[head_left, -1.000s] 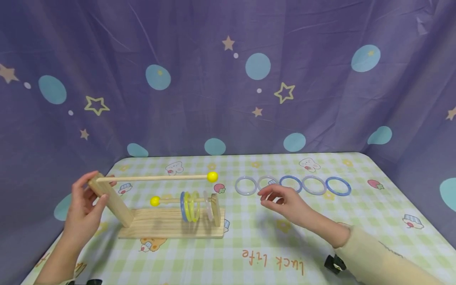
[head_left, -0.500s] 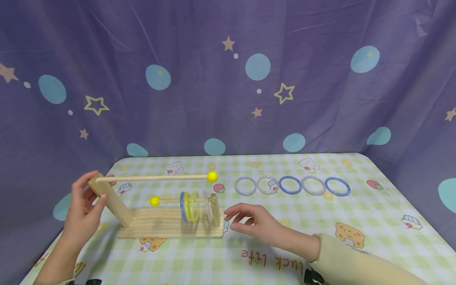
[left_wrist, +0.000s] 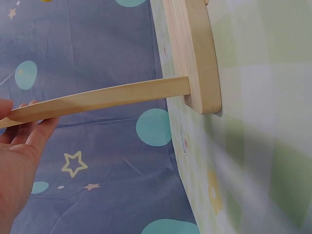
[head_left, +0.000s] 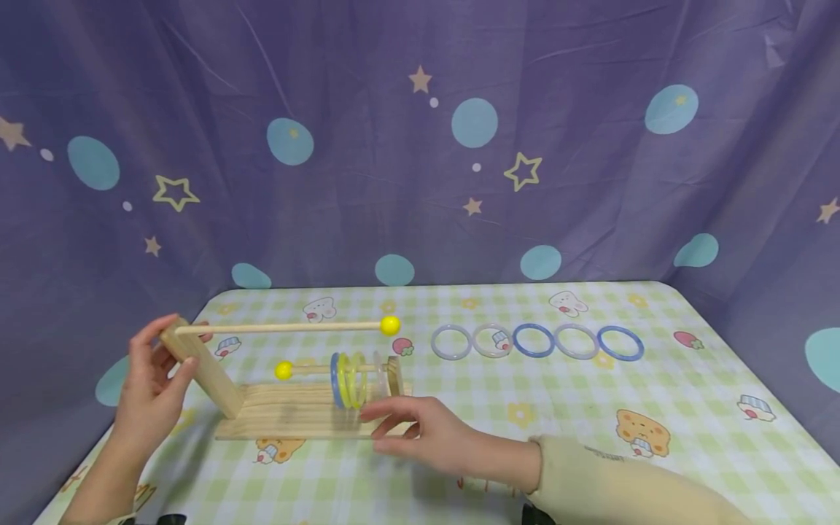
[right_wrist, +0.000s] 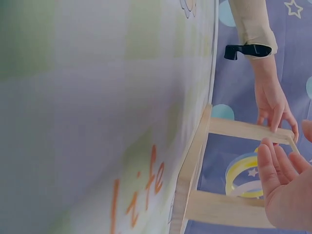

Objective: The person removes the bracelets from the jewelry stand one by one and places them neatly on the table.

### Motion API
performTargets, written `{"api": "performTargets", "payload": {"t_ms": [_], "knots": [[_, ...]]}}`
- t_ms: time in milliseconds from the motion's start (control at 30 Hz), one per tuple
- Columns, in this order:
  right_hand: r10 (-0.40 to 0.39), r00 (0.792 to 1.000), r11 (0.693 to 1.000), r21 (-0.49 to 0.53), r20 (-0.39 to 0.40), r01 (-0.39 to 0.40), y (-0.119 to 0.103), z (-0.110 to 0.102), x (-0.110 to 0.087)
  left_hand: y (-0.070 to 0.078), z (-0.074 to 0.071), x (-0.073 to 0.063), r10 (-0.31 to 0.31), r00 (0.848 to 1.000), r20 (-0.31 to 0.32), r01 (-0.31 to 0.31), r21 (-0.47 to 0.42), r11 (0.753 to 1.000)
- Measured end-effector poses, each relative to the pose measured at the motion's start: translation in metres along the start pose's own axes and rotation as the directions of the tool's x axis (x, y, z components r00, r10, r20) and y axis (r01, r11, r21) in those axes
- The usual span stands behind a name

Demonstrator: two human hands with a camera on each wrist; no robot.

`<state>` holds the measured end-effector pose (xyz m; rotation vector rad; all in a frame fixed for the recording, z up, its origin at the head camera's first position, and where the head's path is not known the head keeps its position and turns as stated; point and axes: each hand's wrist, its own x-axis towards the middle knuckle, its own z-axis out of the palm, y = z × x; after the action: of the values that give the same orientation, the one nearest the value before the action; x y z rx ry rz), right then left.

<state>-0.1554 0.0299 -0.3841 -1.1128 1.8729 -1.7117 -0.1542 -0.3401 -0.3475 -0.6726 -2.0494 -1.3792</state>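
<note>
A person's left hand (head_left: 151, 395) is raised above a bare left wrist (head_left: 127, 459), the thumb set opposite the fingers in a grip. The right arm (head_left: 610, 470), sleeved in pale cloth, extends inward from the lower right, bare at the wrist. The right hand (head_left: 433, 435) hangs with its fingers gently bent, index finger above thumb and a gap between them; whether its fingertips touch anything is hard to tell.
</note>
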Motion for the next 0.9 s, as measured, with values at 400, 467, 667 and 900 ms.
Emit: {"api": "performTargets", "payload": {"t_ms": [400, 467, 667, 900], "knots": [[0.021, 1.000, 1.000, -0.008, -0.005, -0.021, 0.007, 0.014, 0.017, -0.001, 0.000, 0.000, 0.016, 1.000, -0.005, -0.016, -0.034, 0.999], [0.023, 1.000, 1.000, -0.015, -0.004, -0.023, 0.008, 0.015, 0.019, -0.001, 0.000, 0.000, 0.016, 1.000, -0.008, -0.017, -0.038, 0.999], [0.021, 1.000, 0.999, -0.050, -0.007, -0.022, 0.011, 0.016, 0.022, -0.003, 0.000, -0.001, -0.001, 1.000, -0.015, 0.001, -0.013, 1.000], [0.048, 0.998, 0.996, -0.079, -0.048, -0.052, 0.012, 0.019, 0.027, -0.004, -0.001, 0.000, 0.009, 1.000, -0.007, -0.010, -0.031, 0.999]]}}
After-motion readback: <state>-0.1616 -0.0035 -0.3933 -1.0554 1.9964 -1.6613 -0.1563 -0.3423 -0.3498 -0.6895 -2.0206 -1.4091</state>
